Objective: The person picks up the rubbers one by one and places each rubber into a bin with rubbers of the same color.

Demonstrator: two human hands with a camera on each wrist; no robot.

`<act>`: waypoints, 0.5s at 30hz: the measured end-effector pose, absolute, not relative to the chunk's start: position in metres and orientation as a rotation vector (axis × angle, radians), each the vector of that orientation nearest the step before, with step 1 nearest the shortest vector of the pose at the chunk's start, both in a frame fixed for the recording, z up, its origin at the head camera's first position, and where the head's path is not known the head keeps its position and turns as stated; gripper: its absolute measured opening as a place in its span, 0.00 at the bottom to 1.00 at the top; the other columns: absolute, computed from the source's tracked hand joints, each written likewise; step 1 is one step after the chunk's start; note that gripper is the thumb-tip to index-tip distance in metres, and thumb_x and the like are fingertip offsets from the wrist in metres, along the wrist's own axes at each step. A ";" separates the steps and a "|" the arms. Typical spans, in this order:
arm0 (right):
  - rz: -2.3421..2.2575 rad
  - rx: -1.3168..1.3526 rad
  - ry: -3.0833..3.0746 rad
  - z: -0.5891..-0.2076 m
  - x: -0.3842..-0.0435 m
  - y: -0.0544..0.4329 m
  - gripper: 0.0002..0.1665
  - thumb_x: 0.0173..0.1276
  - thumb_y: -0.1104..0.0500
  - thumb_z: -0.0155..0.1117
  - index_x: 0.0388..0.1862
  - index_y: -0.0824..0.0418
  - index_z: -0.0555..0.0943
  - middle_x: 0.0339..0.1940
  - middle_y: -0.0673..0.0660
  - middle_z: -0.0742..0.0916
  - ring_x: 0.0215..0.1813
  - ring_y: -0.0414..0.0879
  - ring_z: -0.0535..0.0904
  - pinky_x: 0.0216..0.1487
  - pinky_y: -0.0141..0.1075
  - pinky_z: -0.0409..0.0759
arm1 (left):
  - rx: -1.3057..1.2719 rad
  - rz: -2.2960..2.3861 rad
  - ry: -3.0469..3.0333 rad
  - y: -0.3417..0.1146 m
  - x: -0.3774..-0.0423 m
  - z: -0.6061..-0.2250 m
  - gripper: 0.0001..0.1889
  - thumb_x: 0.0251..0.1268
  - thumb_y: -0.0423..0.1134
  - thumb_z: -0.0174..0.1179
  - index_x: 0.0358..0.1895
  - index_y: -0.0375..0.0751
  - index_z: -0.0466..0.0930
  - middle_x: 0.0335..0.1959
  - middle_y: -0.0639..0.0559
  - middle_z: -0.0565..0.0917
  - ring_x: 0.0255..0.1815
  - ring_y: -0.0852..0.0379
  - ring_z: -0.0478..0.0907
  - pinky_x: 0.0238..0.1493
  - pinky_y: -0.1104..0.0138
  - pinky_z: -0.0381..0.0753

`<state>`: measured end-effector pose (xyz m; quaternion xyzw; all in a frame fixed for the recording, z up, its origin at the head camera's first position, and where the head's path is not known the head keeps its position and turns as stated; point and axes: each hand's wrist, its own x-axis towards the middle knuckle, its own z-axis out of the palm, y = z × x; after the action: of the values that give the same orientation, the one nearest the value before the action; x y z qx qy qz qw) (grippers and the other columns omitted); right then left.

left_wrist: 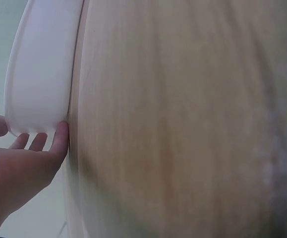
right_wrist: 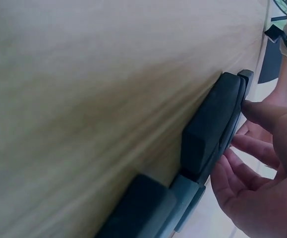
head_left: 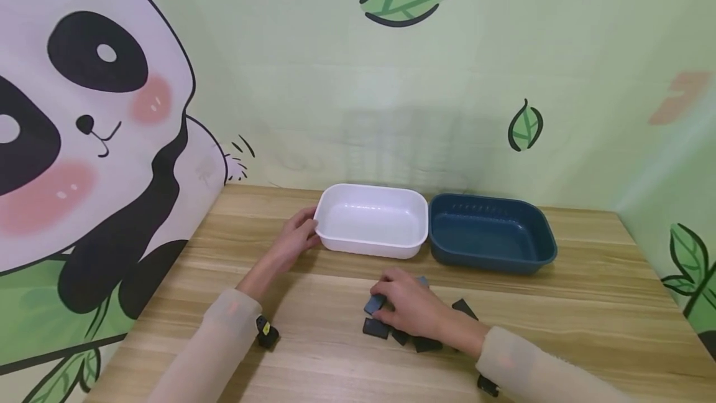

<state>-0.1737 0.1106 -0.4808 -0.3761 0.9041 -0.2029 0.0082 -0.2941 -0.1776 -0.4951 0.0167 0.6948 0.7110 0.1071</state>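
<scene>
A white rectangular tray (head_left: 371, 219) stands at the back of the wooden table. My left hand (head_left: 293, 238) is at its left end; the left wrist view has its fingertips against the tray's end wall (left_wrist: 39, 94) and the thumb at the rim. Near the table's middle, my right hand (head_left: 411, 303) pinches a blue-grey block (head_left: 375, 305) between thumb and fingers, low over the other blocks. A black block (head_left: 376, 328) lies just in front of it. In the right wrist view, a dark block (right_wrist: 215, 119) partly hides what the fingers hold.
A dark blue tray (head_left: 492, 235) stands right beside the white one. More black blocks lie around and under my right hand, among them one in front (head_left: 427, 345) and one to the right (head_left: 464, 308). A patterned cloth wall (head_left: 313, 79) rises behind the table.
</scene>
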 end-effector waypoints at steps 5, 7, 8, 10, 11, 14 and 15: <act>-0.629 -1.174 2.836 -0.482 -0.174 0.109 0.18 0.68 0.57 0.77 0.55 0.62 0.88 0.50 0.55 0.83 0.50 0.47 0.77 0.51 0.41 0.83 | 0.064 2.091 2.043 -0.180 -0.295 -0.495 0.27 0.85 0.34 0.43 0.82 0.32 0.58 0.79 0.34 0.65 0.77 0.39 0.68 0.73 0.54 0.75; -0.631 -1.190 2.836 -0.481 -0.174 0.109 0.19 0.68 0.59 0.76 0.55 0.63 0.87 0.52 0.56 0.83 0.54 0.49 0.78 0.55 0.43 0.84 | 0.057 2.099 2.032 -0.182 -0.296 -0.495 0.27 0.85 0.34 0.43 0.81 0.32 0.58 0.79 0.34 0.65 0.77 0.39 0.68 0.73 0.54 0.75; -0.631 -1.195 2.837 -0.480 -0.174 0.109 0.19 0.67 0.59 0.76 0.56 0.63 0.86 0.53 0.57 0.84 0.55 0.49 0.79 0.56 0.44 0.84 | 0.057 2.101 2.026 -0.183 -0.296 -0.496 0.27 0.84 0.34 0.43 0.81 0.32 0.58 0.79 0.35 0.65 0.77 0.40 0.68 0.73 0.54 0.75; -0.629 -1.188 2.842 -0.480 -0.174 0.110 0.19 0.68 0.58 0.77 0.56 0.62 0.86 0.54 0.57 0.84 0.56 0.50 0.79 0.57 0.45 0.84 | 0.055 2.108 2.007 -0.185 -0.297 -0.497 0.27 0.84 0.34 0.43 0.81 0.32 0.58 0.79 0.35 0.65 0.77 0.40 0.68 0.73 0.54 0.75; -0.628 -1.178 2.843 -0.479 -0.174 0.111 0.19 0.68 0.57 0.77 0.55 0.62 0.86 0.54 0.57 0.83 0.56 0.49 0.78 0.56 0.45 0.83 | 0.054 2.111 1.993 -0.185 -0.298 -0.498 0.27 0.84 0.34 0.44 0.81 0.32 0.58 0.79 0.35 0.66 0.77 0.40 0.68 0.73 0.55 0.74; -0.625 -1.152 2.847 -0.478 -0.173 0.113 0.20 0.68 0.54 0.79 0.54 0.61 0.87 0.52 0.55 0.83 0.53 0.48 0.78 0.54 0.44 0.83 | 0.066 2.112 1.962 -0.186 -0.298 -0.498 0.28 0.84 0.34 0.43 0.82 0.32 0.57 0.79 0.34 0.65 0.77 0.40 0.67 0.74 0.55 0.73; -0.625 -1.143 2.846 -0.478 -0.173 0.114 0.20 0.68 0.54 0.79 0.54 0.61 0.87 0.51 0.55 0.83 0.53 0.48 0.78 0.53 0.44 0.83 | 0.065 2.113 1.955 -0.185 -0.298 -0.498 0.28 0.85 0.34 0.43 0.82 0.32 0.57 0.79 0.34 0.65 0.77 0.41 0.67 0.74 0.55 0.73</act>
<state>-0.1735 0.1138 -0.4784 -0.3652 0.9093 -0.1996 0.0056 -0.2975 -0.1852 -0.4978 0.0224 0.6732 0.7274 0.1307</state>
